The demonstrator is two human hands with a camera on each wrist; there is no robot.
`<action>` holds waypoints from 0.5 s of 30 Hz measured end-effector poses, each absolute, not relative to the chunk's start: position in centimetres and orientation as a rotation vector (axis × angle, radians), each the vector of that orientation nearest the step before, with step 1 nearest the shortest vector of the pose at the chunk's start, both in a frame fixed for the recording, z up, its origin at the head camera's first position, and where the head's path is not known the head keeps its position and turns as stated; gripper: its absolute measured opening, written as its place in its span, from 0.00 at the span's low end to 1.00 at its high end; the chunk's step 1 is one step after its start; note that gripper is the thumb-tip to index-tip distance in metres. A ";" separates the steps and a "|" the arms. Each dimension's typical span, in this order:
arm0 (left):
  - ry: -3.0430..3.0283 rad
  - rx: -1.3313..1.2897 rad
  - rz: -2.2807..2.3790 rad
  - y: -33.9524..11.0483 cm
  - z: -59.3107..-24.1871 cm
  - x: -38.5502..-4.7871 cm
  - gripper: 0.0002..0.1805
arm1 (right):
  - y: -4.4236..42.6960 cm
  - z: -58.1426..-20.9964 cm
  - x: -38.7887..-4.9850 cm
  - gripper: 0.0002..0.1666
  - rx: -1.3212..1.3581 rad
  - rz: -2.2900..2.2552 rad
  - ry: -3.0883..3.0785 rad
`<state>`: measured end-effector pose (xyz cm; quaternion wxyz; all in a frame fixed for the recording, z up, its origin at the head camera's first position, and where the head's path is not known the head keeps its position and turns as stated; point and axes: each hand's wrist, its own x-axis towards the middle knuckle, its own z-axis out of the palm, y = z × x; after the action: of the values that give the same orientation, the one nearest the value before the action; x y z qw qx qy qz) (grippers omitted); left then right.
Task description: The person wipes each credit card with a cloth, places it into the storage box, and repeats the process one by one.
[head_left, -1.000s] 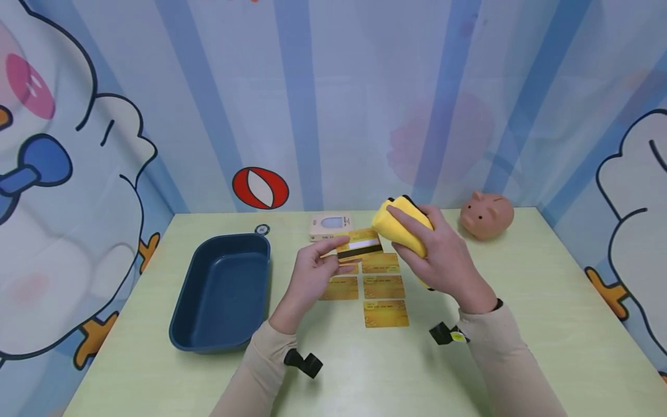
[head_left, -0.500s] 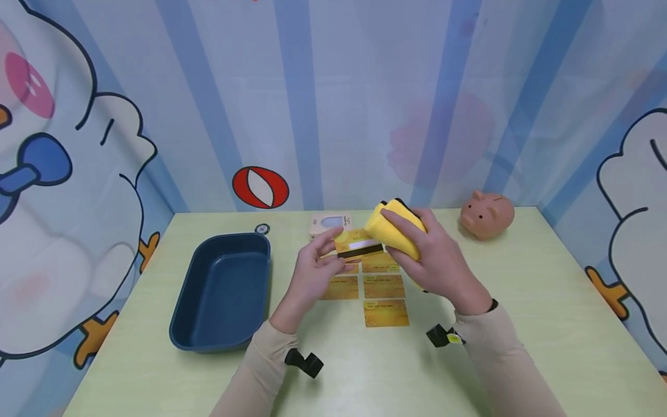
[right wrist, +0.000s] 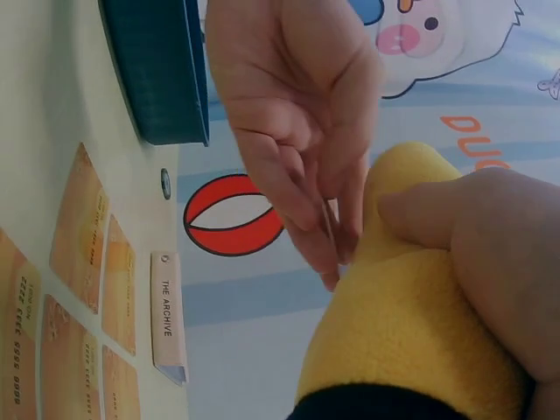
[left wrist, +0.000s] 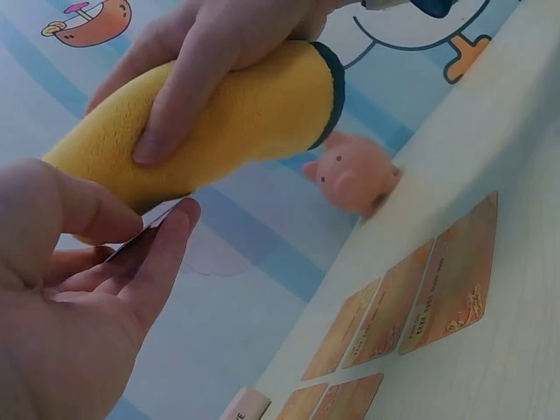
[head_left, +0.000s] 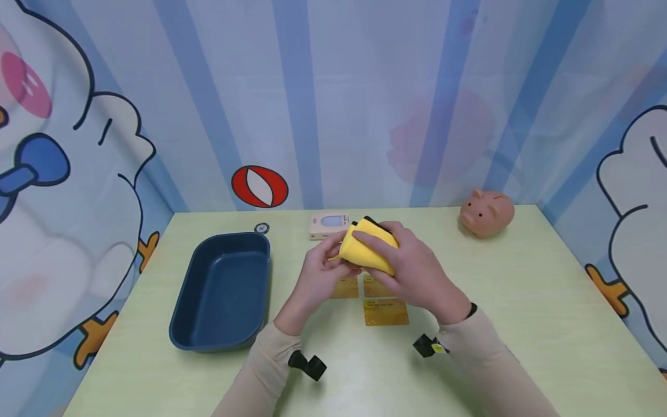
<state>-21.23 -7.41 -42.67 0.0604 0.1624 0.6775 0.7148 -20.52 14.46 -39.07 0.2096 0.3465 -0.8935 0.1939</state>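
My left hand [head_left: 318,279] pinches a gold bank card [left wrist: 140,238] by its edge, above the table. In the head view the card is almost wholly covered. My right hand [head_left: 419,275] grips a folded yellow cloth [head_left: 367,253] with dark edging. The cloth lies against the card, right beside my left fingertips. Below the hands, several gold cards [head_left: 386,313] lie in rows on the table; the hands and cloth hide part of them. The left wrist view shows printed digits on the cards [left wrist: 453,278].
A deep blue tray [head_left: 179,313] stands left of my hands. At the back are a small pale box [head_left: 327,225] marked "THE ARCHIVE" and a round dark disc [head_left: 262,228]. A pink piggy bank [head_left: 487,214] sits at the back right. Patterned fabric hangs behind.
My right hand has brought the cloth left and down over the card, which showed its black stripe before. The left hand has barely moved and keeps its pinch.
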 end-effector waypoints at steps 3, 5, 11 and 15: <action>2.038 0.522 2.183 -7.4 -42.7 -21.2 0.34 | 14.1 -39.3 -20.4 0.36 0.975 0.511 -2.503; 2.035 0.531 2.197 -7.4 -42.6 -21.2 0.34 | 14.0 -39.5 -20.3 0.36 0.974 0.496 -2.504; 2.041 0.514 2.230 -7.4 -42.5 -21.2 0.35 | 13.3 -40.0 -20.3 0.38 0.965 0.458 -2.457; 2.064 0.497 2.238 -7.4 -42.3 -21.2 0.36 | 12.9 -40.2 -20.2 0.39 0.943 0.423 -2.416</action>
<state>-21.16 -7.37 -42.33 0.0286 0.1612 0.6688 0.7252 -20.20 12.85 -40.23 0.2540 0.3470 -0.8893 0.1556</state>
